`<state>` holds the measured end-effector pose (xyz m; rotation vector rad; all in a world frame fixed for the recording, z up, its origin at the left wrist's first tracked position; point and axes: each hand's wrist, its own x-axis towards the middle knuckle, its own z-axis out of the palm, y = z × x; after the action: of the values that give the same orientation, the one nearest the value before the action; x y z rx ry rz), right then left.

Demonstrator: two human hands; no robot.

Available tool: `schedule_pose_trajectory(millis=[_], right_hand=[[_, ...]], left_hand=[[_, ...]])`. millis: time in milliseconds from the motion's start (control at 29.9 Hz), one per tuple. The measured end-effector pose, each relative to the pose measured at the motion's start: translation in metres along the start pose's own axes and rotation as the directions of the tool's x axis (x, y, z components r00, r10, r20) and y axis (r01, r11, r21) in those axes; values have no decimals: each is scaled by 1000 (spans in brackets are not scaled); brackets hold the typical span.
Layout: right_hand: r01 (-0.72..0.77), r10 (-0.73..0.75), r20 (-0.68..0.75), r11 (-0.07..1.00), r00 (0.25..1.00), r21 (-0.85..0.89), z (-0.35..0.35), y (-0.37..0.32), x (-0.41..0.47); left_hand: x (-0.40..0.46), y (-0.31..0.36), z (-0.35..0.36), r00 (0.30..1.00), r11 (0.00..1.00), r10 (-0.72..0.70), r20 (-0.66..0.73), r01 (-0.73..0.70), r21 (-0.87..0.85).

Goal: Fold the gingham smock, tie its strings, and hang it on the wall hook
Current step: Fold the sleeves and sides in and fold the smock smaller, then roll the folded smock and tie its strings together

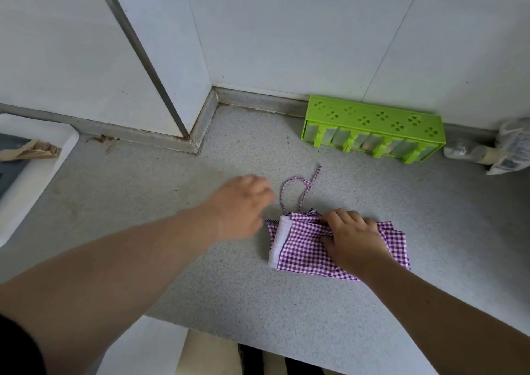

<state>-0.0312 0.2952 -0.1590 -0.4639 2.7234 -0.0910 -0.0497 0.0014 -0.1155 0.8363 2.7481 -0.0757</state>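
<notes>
The purple-and-white gingham smock (301,248) lies folded into a small bundle on the grey speckled counter (200,260), with a white hem along its left edge. One string (298,187) loops out from its top edge towards the wall. My right hand (354,240) rests on the bundle with its fingers curled into a bunch of cloth near the top middle. My left hand (239,207) hovers just left of the smock and the string loop, blurred, with its fingers loosely bent and nothing in them. No wall hook is in view.
A green plastic rack (372,128) with several clear compartments stands against the back wall. A wrapped bottle (493,148) lies at the far right. A white tray (34,174) holding brown paper sits at the left. A tiled corner pillar (160,59) juts out behind.
</notes>
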Motion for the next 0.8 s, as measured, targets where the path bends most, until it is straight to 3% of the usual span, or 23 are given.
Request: schedule_pose_trajectory(millis=[67,100,134,201,301,435,569,803], right_hand=[[-14,15,-17,1000,1000,12,0,-5,1],[-21,22,-20,1000,1000,18,1,-6,2],[-24,24,-20,999,1000,28,2,-7,2],[-41,43,-23,997,999,66,5,-8,4],[-76,81,-25,985,996,156,12,-6,12],[-90,100,-20,954,995,286,21,2,15],[-35,45,-31,967,999,253,18,8,16],[239,-236,-39,963,971,127,-8,-6,56]], left_hand=[[11,46,6,949,950,310,-59,-312,-28],[19,67,14,928,928,370,-42,-371,-28],[25,85,22,936,935,353,-3,-353,-30],[32,103,38,982,983,172,83,-166,-74],[38,101,50,989,991,-22,148,41,-127],[49,94,58,991,977,-65,117,87,-194],[52,98,55,997,984,-47,53,56,-172],[55,98,52,988,938,-152,32,154,-310]])
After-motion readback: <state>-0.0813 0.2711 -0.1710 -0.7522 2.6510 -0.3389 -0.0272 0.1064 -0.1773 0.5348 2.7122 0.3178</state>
